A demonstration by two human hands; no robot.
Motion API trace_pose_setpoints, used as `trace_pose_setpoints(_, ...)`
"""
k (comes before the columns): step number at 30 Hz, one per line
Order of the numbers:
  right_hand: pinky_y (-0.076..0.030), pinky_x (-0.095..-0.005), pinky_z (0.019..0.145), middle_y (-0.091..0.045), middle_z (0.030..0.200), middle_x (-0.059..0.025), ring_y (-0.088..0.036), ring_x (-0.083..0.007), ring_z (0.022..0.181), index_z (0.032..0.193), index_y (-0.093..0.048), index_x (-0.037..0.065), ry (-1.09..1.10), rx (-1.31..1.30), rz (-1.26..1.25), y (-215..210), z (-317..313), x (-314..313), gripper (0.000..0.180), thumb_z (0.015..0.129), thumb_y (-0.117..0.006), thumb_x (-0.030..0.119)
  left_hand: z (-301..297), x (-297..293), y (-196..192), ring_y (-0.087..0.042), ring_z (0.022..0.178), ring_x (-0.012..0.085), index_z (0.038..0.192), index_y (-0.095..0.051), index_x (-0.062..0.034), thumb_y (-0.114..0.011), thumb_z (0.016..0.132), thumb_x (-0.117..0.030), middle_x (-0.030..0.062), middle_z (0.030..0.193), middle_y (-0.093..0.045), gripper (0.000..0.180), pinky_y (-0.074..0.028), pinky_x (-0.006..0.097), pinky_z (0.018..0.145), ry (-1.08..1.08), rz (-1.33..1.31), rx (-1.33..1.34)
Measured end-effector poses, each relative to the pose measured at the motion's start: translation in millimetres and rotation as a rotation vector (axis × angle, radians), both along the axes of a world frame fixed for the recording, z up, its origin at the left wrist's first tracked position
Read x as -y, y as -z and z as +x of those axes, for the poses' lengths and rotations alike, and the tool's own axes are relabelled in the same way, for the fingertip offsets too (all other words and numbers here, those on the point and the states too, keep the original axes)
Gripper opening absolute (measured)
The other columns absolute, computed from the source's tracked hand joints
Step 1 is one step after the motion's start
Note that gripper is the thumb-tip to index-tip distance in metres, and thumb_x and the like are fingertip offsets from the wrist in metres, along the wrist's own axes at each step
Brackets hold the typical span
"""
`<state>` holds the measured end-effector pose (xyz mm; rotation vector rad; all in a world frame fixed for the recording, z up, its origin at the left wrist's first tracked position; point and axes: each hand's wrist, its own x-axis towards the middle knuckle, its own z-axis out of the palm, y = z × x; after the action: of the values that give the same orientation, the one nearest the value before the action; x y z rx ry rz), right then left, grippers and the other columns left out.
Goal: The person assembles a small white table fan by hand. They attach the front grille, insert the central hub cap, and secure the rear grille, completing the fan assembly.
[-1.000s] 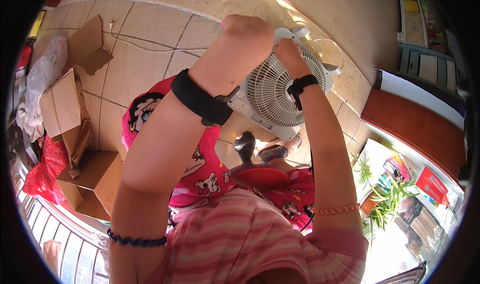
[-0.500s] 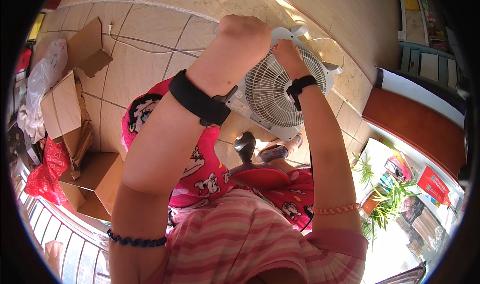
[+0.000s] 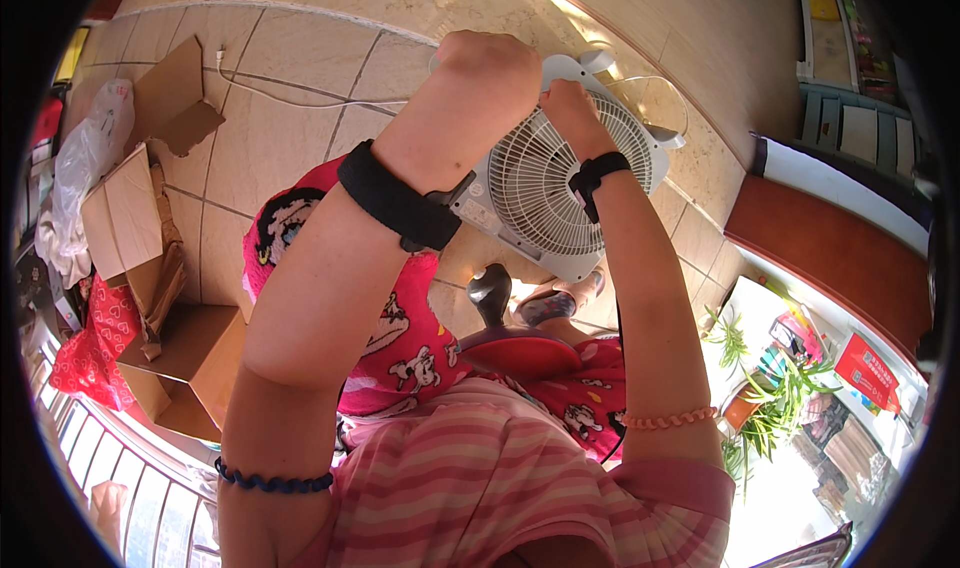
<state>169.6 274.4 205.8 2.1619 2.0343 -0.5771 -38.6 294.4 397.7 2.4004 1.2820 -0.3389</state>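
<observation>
A pale grey box fan (image 3: 540, 200) with a round ribbed grille lies on the tiled floor in front of me. My left hand (image 3: 490, 60) is over the fan's far left corner, knuckles up and fingers curled under out of sight. Close beside it, above the grille's far edge, my right hand (image 3: 570, 108) is closed. What either hand grips is hidden. Black straps circle both forearms, the right one (image 3: 598, 173) near the wrist.
A white power cord (image 3: 300, 98) runs left from the fan across the tiles. Opened cardboard boxes (image 3: 190, 353) and a clear plastic bag (image 3: 95, 153) lie at left. A black knob on a red base (image 3: 490, 293) stands near my knees. Potted plants (image 3: 780, 393) are at right.
My right hand has shifted slightly to the left, toward my left hand, and its forearm with it. My left hand and the fan look unmoved.
</observation>
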Motion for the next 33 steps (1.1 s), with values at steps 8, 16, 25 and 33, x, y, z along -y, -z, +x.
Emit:
trace_pose_setpoints(8, -0.057, -0.0393, 0.08, -0.067, 0.104, -0.016, -0.066, -0.033, 0.099, 0.092, -0.072, 0.005, -0.212, 0.256, -0.114, -7, -2, 3, 0.018, 0.09, -0.057, 0.013, -1, 2, 6, -0.068, 0.087, 0.0324, 0.094, -0.067, -0.0019, -0.067, 0.086, -0.038, 0.0151, 0.089, -0.07, 0.037, -0.056, 0.042, 0.073, -0.002, 0.034, 0.028)
trace_pose_setpoints(16, -0.054, -0.0459, 0.077, -0.068, 0.097, -0.021, -0.066, -0.0379, 0.092, 0.095, -0.067, 0.002, 0.041, 0.075, -0.065, 0, -5, 1, 0.027, 0.09, -0.056, 0.026, -1, 2, 11, -0.068, 0.086, 0.0316, 0.093, -0.067, -0.0024, -0.068, 0.085, -0.036, 0.0147, 0.087, -0.07, 0.035, -0.055, 0.042, 0.072, 0.029, 0.102, 0.06)
trace_pose_setpoints(25, -0.056, -0.0438, 0.073, -0.07, 0.097, -0.0174, -0.068, -0.0333, 0.093, 0.106, -0.06, 0.006, -0.204, 0.203, -0.16, -9, -25, -15, 0.02, 0.092, -0.054, 0.017, -4, 1, 18, -0.069, 0.085, 0.0315, 0.092, -0.068, -0.0023, -0.07, 0.083, -0.035, 0.015, 0.086, -0.07, 0.034, -0.056, 0.041, 0.071, -0.001, 0.086, 0.082)
trace_pose_setpoints(33, -0.056, -0.0433, 0.076, -0.069, 0.098, -0.022, -0.069, -0.0354, 0.093, 0.092, -0.072, 0.0, -0.285, 0.168, -0.129, 12, -6, -60, 0.021, 0.087, -0.054, 0.008, -5, -1, 18, -0.069, 0.083, 0.0294, 0.09, -0.069, -0.0028, -0.071, 0.083, -0.034, 0.0133, 0.085, -0.07, 0.032, -0.056, 0.04, 0.069, -0.017, 0.053, 0.06)
